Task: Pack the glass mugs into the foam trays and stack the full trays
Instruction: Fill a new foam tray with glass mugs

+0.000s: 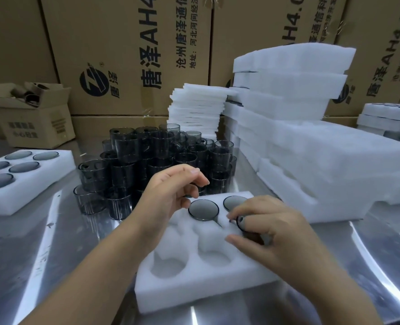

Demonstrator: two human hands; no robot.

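Steel table [53,242], white foam tray [194,285], smoky round glass mug [203,210]

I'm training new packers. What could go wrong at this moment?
The right hand grips a mug tilted over the tray, close to a seated mug; glass could knock glass. The left hand hovers just before the stacked pile; a bump might topple it.

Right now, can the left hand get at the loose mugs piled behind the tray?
Probably yes: the left hand holds nothing and hangs just before the mug pile, nothing between them. The right hand grips a mug.
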